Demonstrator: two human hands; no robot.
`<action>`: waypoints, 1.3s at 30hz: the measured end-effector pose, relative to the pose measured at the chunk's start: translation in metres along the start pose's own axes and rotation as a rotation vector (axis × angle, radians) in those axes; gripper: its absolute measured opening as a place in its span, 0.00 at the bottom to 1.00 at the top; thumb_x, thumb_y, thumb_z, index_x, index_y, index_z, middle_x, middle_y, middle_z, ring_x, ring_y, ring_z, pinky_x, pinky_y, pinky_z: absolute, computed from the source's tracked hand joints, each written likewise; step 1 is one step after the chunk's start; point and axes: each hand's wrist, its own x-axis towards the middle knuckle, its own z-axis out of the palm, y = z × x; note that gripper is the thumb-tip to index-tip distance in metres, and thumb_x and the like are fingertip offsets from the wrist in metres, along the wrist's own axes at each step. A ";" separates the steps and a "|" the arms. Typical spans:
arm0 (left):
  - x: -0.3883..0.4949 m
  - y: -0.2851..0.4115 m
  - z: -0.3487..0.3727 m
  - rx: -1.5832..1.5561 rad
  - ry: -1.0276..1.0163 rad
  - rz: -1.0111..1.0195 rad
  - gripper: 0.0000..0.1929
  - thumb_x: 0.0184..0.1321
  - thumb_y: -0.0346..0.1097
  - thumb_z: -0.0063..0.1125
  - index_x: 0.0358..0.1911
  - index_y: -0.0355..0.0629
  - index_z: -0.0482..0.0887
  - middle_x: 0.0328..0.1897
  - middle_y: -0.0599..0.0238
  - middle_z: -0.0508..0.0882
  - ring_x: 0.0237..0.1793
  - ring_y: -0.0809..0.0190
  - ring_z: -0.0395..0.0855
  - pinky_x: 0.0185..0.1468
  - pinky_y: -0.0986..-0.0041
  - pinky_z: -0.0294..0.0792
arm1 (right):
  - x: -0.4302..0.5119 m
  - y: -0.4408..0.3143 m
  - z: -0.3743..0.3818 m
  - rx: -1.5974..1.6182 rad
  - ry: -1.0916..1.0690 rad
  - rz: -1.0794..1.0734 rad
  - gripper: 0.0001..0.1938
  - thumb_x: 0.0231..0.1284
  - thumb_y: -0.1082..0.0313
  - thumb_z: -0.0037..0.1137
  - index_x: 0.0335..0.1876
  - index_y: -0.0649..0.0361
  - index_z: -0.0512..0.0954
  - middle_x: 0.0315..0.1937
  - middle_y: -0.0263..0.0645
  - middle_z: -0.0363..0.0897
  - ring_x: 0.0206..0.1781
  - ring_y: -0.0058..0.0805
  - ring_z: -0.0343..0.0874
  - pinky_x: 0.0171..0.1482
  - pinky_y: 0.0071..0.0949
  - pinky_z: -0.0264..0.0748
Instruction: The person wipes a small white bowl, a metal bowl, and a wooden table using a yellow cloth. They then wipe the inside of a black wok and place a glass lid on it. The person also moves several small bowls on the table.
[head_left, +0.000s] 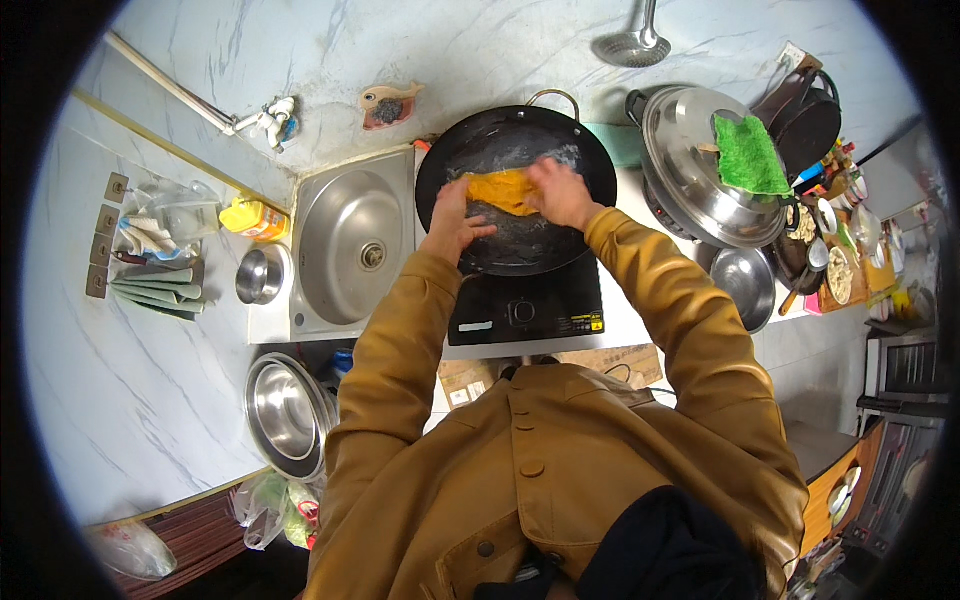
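Observation:
A black wok (517, 251) sits on a black induction cooker (525, 307) in front of me, its inside wet and streaked. Inside it, an orange-yellow cloth (499, 191) is stretched between my two hands. My left hand (452, 217) holds the cloth's left end, the thumb spread away over the wok. On the other end, the fingers of my right hand (559, 193) are closed and blurred by motion. Whether the cloth touches the wok's bottom I cannot tell.
To the left are a steel sink (345, 247), a yellow bottle (255, 219) and a steel bowl (261, 274). A lidded steel pot (694, 202) with a green cloth (750, 156) on it stands right, near a metal bowl (742, 285). A skimmer (637, 49) hangs above.

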 end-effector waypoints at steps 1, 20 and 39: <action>0.001 -0.004 0.001 -0.024 -0.014 -0.056 0.34 0.64 0.49 0.52 0.71 0.51 0.52 0.73 0.43 0.51 0.67 0.29 0.58 0.55 0.32 0.67 | -0.002 -0.001 0.003 -0.051 -0.114 -0.064 0.28 0.54 0.51 0.62 0.61 0.46 0.71 0.65 0.45 0.62 0.65 0.49 0.65 0.59 0.53 0.67; -0.008 -0.031 0.041 -0.201 -0.379 -0.375 0.19 0.69 0.44 0.42 0.57 0.41 0.72 0.58 0.50 0.75 0.58 0.41 0.73 0.59 0.36 0.66 | -0.004 -0.041 -0.091 0.699 -0.527 -0.402 0.12 0.43 0.71 0.55 0.37 0.59 0.81 0.33 0.36 0.83 0.36 0.29 0.79 0.38 0.26 0.75; -0.032 -0.001 0.019 0.048 -0.628 -0.170 0.18 0.63 0.37 0.59 0.55 0.44 0.73 0.50 0.61 0.79 0.49 0.59 0.79 0.53 0.66 0.75 | -0.033 -0.018 -0.057 0.388 0.027 -0.512 0.39 0.40 0.88 0.53 0.65 0.49 0.67 0.68 0.46 0.59 0.68 0.50 0.63 0.66 0.37 0.66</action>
